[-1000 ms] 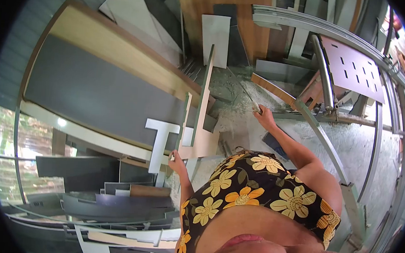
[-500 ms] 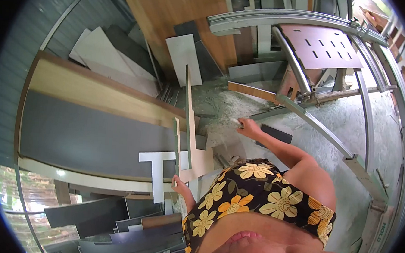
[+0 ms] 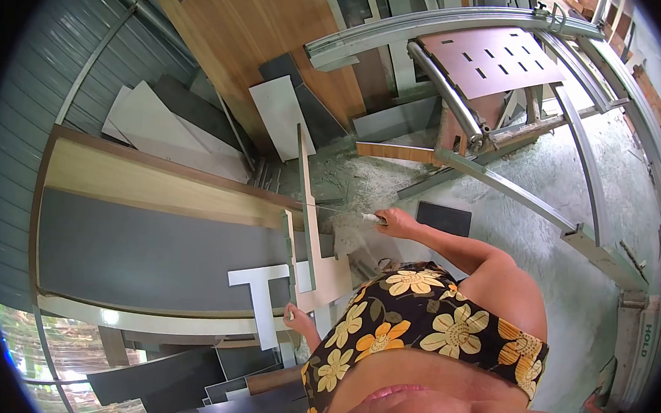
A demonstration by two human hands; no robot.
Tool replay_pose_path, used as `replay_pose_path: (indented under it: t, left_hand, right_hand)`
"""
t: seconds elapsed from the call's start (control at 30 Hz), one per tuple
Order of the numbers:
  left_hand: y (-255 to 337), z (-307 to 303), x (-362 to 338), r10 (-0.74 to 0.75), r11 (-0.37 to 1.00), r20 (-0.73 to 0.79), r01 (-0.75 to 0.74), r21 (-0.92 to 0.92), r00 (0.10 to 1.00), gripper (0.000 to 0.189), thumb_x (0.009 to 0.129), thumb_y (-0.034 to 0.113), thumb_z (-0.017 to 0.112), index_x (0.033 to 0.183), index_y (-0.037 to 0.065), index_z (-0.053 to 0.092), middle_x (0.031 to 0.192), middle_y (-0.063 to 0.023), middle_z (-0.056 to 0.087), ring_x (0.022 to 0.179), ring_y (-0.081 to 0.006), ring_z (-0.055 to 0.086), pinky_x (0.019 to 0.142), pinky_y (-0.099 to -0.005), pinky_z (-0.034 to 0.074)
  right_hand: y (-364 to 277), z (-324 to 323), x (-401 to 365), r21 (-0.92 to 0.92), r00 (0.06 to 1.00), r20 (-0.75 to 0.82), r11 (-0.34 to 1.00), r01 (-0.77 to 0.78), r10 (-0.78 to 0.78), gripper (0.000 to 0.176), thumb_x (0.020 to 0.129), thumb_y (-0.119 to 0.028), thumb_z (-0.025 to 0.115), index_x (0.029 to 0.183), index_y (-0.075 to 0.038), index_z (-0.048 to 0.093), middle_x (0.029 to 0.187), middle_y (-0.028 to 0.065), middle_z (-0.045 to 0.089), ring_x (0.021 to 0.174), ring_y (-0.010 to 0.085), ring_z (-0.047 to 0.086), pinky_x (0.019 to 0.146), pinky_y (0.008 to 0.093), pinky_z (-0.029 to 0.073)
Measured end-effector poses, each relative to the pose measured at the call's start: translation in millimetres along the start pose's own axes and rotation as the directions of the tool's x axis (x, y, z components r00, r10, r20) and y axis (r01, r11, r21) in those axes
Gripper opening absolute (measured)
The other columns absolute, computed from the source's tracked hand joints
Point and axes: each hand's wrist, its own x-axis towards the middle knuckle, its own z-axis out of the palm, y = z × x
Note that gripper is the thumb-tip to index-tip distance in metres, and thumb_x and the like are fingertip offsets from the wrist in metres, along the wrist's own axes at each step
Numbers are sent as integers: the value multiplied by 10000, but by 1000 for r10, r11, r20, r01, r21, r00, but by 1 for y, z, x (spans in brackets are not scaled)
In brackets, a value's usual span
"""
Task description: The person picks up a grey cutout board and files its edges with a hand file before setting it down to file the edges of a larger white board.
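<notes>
A pale board [image 3: 330,278] with a long narrow arm and a slot-like cut-out stands over the edge of the workbench. My left hand [image 3: 293,319] is closed on the board's near end. In my right hand [image 3: 397,223] is a slim tool with a pale handle [image 3: 373,219]. Its thin, rod-like shaft reaches left to the board's long arm and appears to touch its edge. Whether the tool is a file or a narrow saw cannot be made out. Beside my left hand lies a white T-shaped piece [image 3: 264,301] on the bench.
The workbench [image 3: 154,249] has a dark grey panel surface. A metal frame saw table [image 3: 491,61] stands at the upper right. Offcuts and boards lean at the back, including a white panel [image 3: 281,116]. A dark rectangular piece [image 3: 444,219] lies on the floor.
The head view has shifted. My right hand has moved toward the board, and the tool's shaft now shows across its long arm. My left hand keeps its hold.
</notes>
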Motion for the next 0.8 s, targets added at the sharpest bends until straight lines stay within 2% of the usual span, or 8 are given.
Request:
replay_pose_path:
  t: [0.07,0.17,0.27,0.37,0.47,0.6,0.7,0.8]
  left_hand:
    - [-12,-7,5,53,999,42,-52,-17,998,331,845,274,581,947,-41,595,989,-166,621,903,-267,608,807,-364,474]
    - [-3,-18,-2,152,981,109,-164,108,982,291,846,260,562,890,-20,629,987,-168,617,913,-277,605,805,-367,475]
    - [12,-18,-14,109,965,69,-122,233,992,270,837,265,571,862,9,656,983,-179,609,920,-288,599,802,-373,476]
    - [-11,-11,3,106,987,180,-126,102,978,251,813,267,594,850,36,684,992,-185,597,936,-302,591,794,-384,481]
    - [-10,6,8,112,950,253,-178,256,961,258,789,254,613,829,10,688,950,-203,612,908,-310,600,782,-389,483]
    - [15,37,3,211,886,336,-325,330,918,235,751,180,625,824,-38,674,840,-236,637,818,-331,628,745,-394,493]
    - [30,62,7,297,858,377,-419,298,877,233,729,153,631,817,-60,667,754,-234,647,725,-349,646,684,-399,505]
    - [47,77,6,406,836,397,-510,203,823,236,721,174,641,773,-55,663,691,-210,649,660,-352,656,600,-397,510]
  right_hand:
    - [2,4,-5,-4,999,23,1000,-30,31,364,730,-226,630,1037,-35,594,881,197,634,835,367,608,709,448,478]
    - [5,15,-8,6,1000,14,1000,-4,4,369,730,-225,628,1046,-39,595,892,198,634,835,370,607,703,450,479]
    - [-8,21,-13,27,999,36,999,37,-38,359,731,-222,625,1045,-48,600,900,198,633,830,371,607,696,450,478]
    - [-25,31,-8,36,992,113,998,60,-63,351,733,-223,623,1039,-52,604,883,195,634,815,369,609,689,449,477]
    - [-50,43,-3,69,978,144,988,140,-149,329,752,-216,622,1022,-30,600,827,186,631,768,361,609,669,436,469]
    - [-82,60,7,180,963,151,964,196,-224,334,758,-228,647,1011,-17,595,774,178,623,717,355,605,656,439,466]
    - [-101,75,14,272,949,152,935,228,-275,330,745,-227,650,1023,-53,609,847,185,624,825,349,607,711,437,472]
    - [-118,84,22,225,936,152,933,280,-317,443,737,-275,705,1075,-13,588,983,182,593,906,337,590,781,410,465]
